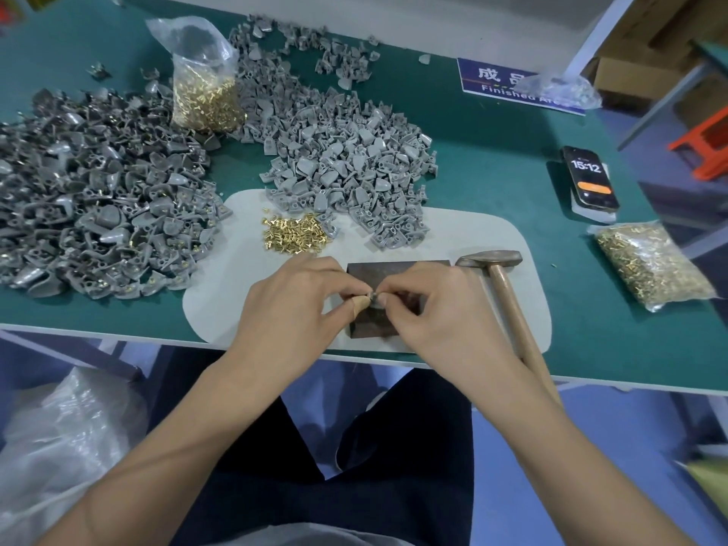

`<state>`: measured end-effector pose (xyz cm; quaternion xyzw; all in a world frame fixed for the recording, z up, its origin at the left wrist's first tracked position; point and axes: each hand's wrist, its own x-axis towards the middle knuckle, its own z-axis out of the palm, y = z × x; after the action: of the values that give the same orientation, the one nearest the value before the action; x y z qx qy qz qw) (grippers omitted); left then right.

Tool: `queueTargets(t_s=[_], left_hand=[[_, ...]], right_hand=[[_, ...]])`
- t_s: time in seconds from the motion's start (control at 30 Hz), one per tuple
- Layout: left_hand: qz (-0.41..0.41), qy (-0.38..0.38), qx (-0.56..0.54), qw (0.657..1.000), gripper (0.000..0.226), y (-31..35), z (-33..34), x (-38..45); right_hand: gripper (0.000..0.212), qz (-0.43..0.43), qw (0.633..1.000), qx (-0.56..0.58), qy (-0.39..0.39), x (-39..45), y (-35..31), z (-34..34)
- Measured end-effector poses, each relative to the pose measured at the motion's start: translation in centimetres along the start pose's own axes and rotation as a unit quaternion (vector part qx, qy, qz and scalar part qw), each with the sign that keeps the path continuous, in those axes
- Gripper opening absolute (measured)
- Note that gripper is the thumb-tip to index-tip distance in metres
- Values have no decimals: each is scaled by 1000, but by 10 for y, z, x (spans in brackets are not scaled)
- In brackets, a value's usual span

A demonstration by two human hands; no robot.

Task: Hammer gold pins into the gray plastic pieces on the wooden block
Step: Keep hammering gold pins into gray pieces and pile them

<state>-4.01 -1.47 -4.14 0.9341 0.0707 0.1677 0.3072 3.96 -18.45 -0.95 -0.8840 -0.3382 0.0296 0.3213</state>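
On the white mat, a dark wooden block lies in front of me. Over it my left hand and my right hand meet, both pinching one small gray plastic piece between fingertips; a pin there is too small to make out. Loose gold pins lie in a small heap just beyond the block. A hammer with a wooden handle lies to the right of the block, untouched. Bare gray pieces are piled behind, and gray pieces with gold pins fill the left.
An open bag of gold pins stands at the back between the piles. A sealed bag of pins and a phone lie at the right. A blue "Finished Area" sign sits far right. The table edge runs near my lap.
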Motion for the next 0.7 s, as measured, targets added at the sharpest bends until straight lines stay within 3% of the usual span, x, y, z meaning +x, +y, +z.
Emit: queueTargets(t_s=[0.17,0.27,0.33,0.43,0.57,0.7], left_hand=[[10,0,24,1000,5,2,-1,-1],[6,3,21,1000,4,2,-1,-1],[6,8,20,1000,4,2,1,-2],[4,5,26,1000,5,2,2,-1],[7,1,27,1000,5,3,1,0],[-2,3,15,1000,5,4,2,-2]], right_hand=[[7,17,999,18,-21,1,1,-6],[4,92,985,59,136,-11,25,-30],[14,173,963,-76,191,-25,55,-43],[48,342,916,-202,58,-43,88,-42],[27,323,935,-136,48,-45,99,-43],[15,238,966,-38,87,-53,77,-60]])
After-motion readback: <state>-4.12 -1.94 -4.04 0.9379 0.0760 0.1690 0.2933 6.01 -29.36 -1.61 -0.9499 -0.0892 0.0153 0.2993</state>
